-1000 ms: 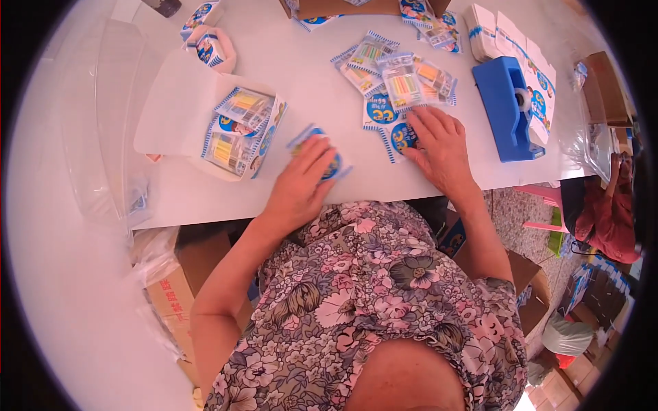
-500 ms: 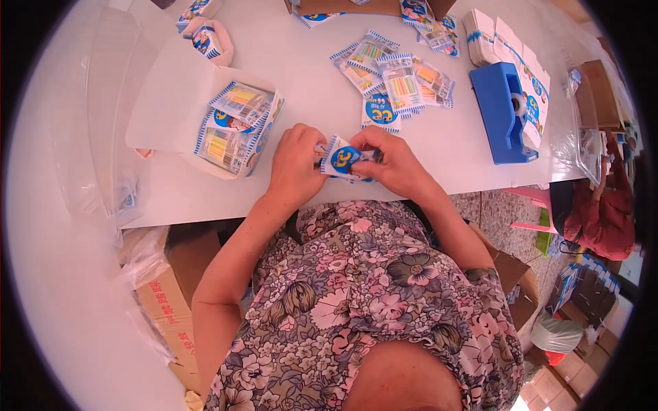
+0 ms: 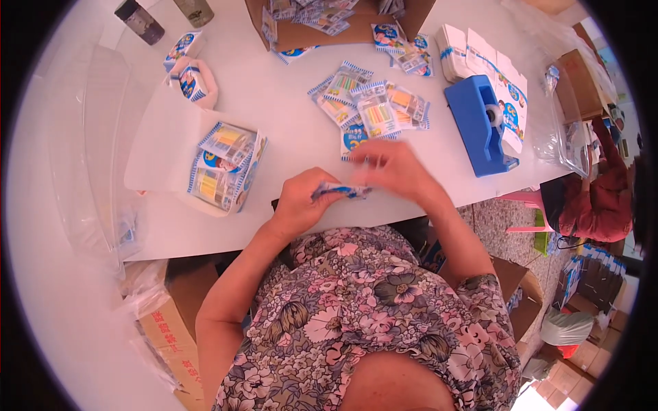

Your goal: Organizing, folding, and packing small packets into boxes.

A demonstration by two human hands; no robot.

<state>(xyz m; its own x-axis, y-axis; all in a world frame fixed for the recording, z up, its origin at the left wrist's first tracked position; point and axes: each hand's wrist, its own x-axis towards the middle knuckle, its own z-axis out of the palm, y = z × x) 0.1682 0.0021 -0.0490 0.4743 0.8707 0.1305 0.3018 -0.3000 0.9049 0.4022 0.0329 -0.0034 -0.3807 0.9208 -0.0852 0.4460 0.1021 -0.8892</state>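
My left hand (image 3: 303, 200) is closed on a few small blue-and-white packets (image 3: 351, 191), seen nearly edge-on near the table's front edge. Just above them, to the right, my right hand (image 3: 401, 171) is slightly blurred, its fingers apart with nothing seen in them. Its fingertips overlap the near edge of a loose pile of clear packets (image 3: 377, 113) with blue striped ends and coloured strips inside. To the left lies an open white box (image 3: 255, 164), its lid folded out and several similar packets inside.
A blue tape dispenser (image 3: 473, 127) stands at the right, beside a stack of flat white cartons (image 3: 504, 89). At the back, a cardboard box (image 3: 343, 35) holds more packets. Two jars (image 3: 139, 22) stand far left. Someone in a red top (image 3: 596, 205) is beyond the table's right end.
My right hand has let go of the packets and moved up and right toward the pile. My left hand keeps them, now tilted edge-on. The whole view has shifted, showing more of the back.
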